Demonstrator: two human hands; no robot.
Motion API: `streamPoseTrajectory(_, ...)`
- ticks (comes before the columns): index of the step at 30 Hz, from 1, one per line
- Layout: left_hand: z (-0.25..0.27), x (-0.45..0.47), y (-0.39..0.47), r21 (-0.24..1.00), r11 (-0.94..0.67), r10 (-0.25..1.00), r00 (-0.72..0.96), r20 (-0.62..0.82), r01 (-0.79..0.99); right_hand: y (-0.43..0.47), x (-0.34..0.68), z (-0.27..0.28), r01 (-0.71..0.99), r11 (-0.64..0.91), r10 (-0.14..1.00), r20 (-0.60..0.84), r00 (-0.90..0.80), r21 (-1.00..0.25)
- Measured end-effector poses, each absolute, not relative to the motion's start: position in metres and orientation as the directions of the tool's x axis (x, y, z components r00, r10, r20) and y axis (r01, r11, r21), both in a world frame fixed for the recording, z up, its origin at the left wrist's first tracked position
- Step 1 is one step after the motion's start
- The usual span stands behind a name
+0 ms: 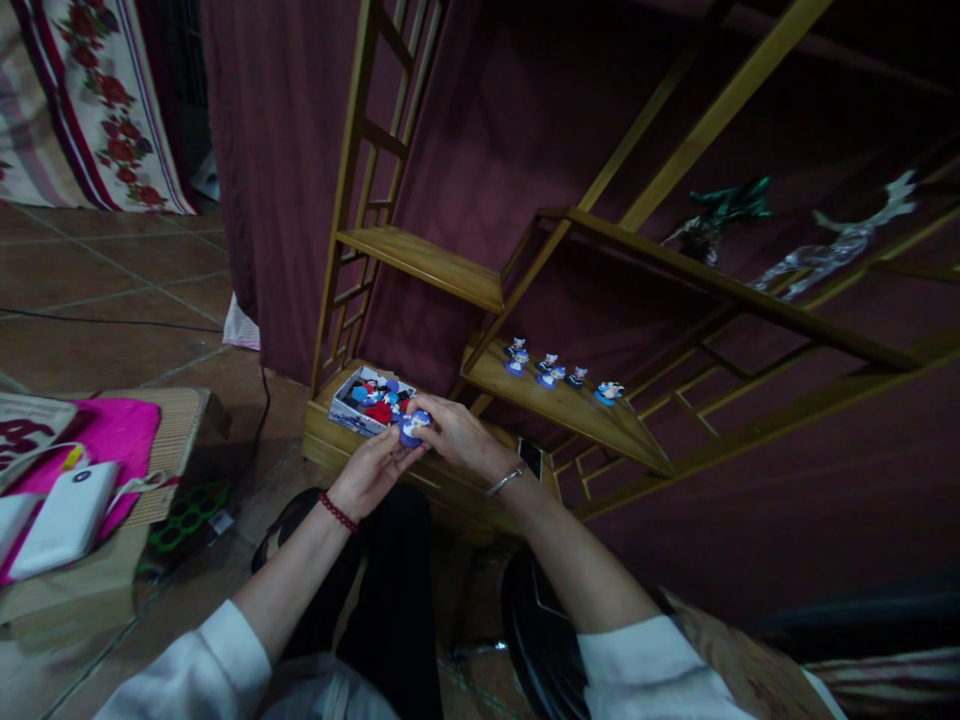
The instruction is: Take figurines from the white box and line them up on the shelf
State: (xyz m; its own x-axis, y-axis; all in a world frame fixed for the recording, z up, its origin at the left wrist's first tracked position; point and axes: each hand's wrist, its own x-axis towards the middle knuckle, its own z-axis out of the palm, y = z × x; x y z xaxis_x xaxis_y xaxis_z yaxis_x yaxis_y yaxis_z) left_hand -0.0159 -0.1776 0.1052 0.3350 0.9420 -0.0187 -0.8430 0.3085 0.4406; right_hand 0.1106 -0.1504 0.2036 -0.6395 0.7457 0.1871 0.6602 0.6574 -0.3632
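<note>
Between my two hands is a small purple-and-white figurine (pixel 413 428). My left hand (pixel 373 466) grips its base from below and the left, while my right hand (pixel 459 437) has its fingers closed on it from the right. Just behind my hands, an open box (pixel 352 414) of red, blue, black and white figurine pieces sits on the lowest wooden level. Several similar small figurines (pixel 551 376) stand on the wooden shelf (pixel 570 411) to the right, some purple-based and one with a blue base.
A wooden display rack (pixel 420 262) rises in front against a dark red curtain. A dark phone (pixel 529 457) lies right of my hands. Higher right stand a clear deer ornament (pixel 821 252) and a green ornament (pixel 731 205). At left, a white power bank (pixel 67 520) lies on cardboard.
</note>
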Motion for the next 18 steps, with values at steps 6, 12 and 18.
streamPoseTrajectory(6, 0.106, -0.016, -0.177, 0.429, 0.319, 0.939, 0.342, -0.025, -0.845, -0.15, 0.113, 0.199, 0.657, 0.646, 0.758, 0.218, -0.615, -0.388)
streamPoseTrajectory(12, 0.108, -0.017, -0.175, 0.425, 0.322, 0.941, 0.337, -0.043, -0.846, -0.149, 0.115, 0.193, 0.677, 0.621, 0.781, 0.241, -0.576, -0.395)
streamPoseTrajectory(18, 0.103, -0.017, -0.175, 0.422, 0.341, 0.932, 0.359, -0.039, -0.84, -0.15, 0.115, 0.192, 0.698, 0.599, 0.799, 0.233, -0.554, -0.393)
